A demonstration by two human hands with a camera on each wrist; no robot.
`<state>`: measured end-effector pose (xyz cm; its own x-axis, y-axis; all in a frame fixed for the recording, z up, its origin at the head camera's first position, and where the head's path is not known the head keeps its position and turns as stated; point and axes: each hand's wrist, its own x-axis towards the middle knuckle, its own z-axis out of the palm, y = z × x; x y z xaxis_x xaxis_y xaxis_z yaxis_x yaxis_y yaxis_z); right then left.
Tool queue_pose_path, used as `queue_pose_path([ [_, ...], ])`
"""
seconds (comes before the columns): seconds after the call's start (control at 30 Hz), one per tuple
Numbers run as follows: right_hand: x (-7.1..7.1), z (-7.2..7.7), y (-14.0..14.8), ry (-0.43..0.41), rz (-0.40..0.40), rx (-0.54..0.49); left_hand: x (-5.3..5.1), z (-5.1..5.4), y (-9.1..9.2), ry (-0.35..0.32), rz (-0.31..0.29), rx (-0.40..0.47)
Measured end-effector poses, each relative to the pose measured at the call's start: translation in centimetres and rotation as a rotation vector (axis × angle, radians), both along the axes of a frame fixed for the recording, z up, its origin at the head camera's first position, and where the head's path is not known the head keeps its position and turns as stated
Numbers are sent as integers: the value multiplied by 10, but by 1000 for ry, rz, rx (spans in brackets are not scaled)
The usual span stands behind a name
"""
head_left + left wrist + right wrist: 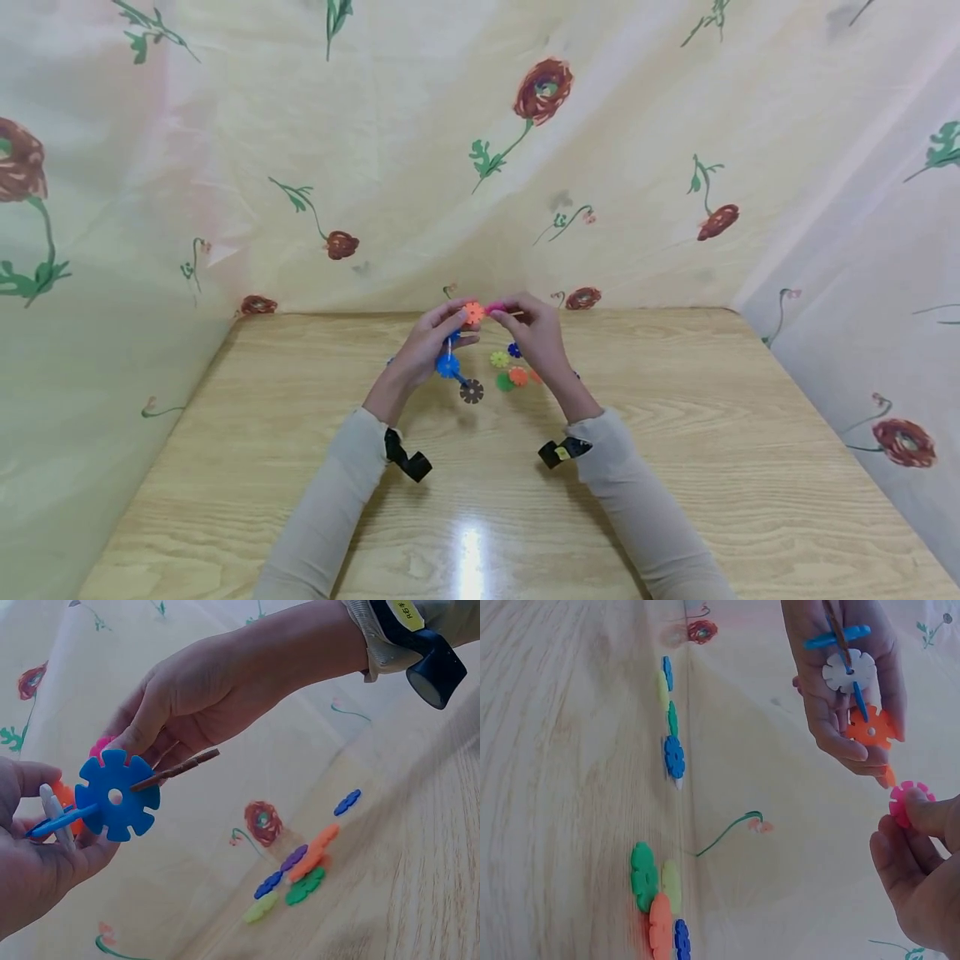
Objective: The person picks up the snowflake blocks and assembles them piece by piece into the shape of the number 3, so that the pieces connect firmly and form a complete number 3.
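Observation:
My left hand (423,348) holds a chain of notched plastic snowflake discs joined at their slots. The chain includes an orange disc (871,729) at the fingertips, a white disc (840,677), a blue disc (136,808) and a brown disc (471,392) at the hanging end. Between thumb and fingers, my right hand (542,335) pinches a pink disc (901,801). In the right wrist view, the pink disc sits right by a second orange piece (889,777) at the left fingertips. Whether those two are slotted together I cannot tell.
On the wooden table (675,417), below the hands, lie loose discs: yellow (498,358), green (504,382), orange (518,377), dark blue (514,350). Another loose group, with a blue disc (674,757), shows in the right wrist view. Flowered cloth (420,167) hangs behind the table.

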<state>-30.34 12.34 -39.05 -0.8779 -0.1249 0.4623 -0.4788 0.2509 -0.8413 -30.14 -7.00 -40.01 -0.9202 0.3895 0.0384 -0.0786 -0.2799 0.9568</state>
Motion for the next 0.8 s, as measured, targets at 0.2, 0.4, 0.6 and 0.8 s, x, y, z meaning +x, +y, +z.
queue_pose_path([
  [0.2, 2, -6, -3, -9, 27, -46, 3, -5, 0, -18, 13, 24],
  [0.4, 3, -7, -1, -3, 25, -76, 4, -5, 0, -21, 35, 23],
  [0.6, 0, -8, -1, 1, 10, -101, 4, -3, 2, -26, 63, 20],
  [0.8, -2, -7, 0, 14, 13, -121, 3, 0, 3, 15, 48, 35],
])
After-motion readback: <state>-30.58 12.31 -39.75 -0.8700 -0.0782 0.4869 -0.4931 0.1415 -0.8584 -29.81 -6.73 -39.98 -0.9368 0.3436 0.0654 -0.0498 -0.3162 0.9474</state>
